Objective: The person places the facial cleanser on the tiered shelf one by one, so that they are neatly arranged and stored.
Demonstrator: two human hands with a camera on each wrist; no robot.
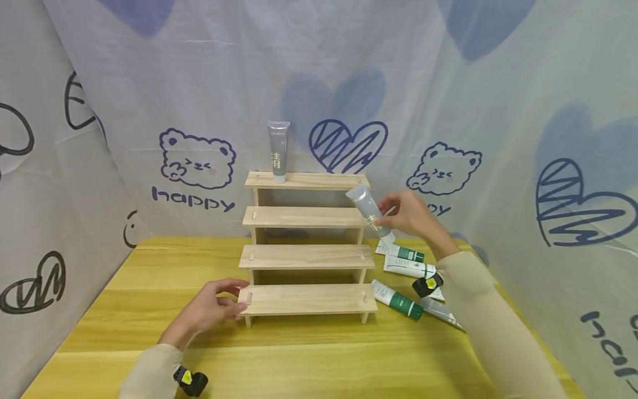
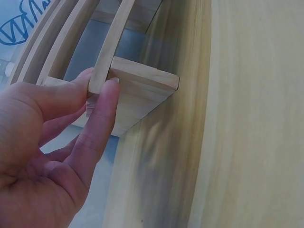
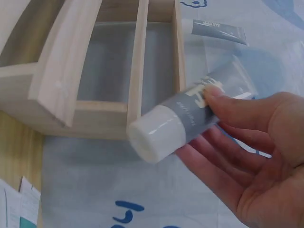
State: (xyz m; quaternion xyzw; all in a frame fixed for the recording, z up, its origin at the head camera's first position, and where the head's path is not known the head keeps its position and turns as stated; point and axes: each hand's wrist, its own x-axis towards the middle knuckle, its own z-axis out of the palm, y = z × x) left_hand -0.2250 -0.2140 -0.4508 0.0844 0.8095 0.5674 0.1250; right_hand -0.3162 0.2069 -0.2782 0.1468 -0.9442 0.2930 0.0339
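Note:
A stepped wooden rack with several shelves stands on the table. My left hand pinches the left end of its lowest shelf; the left wrist view shows thumb and finger on either side of the board. In my right hand is a grey squeeze tube, tilted with its white cap downward, held beside the rack's upper right side. Another grey tube stands upright on its cap at the left of the top shelf.
Right of the rack lie several tubes: white-and-green ones and a grey one, partly behind my right forearm. A printed cloth hangs behind and at both sides of the yellow wooden table.

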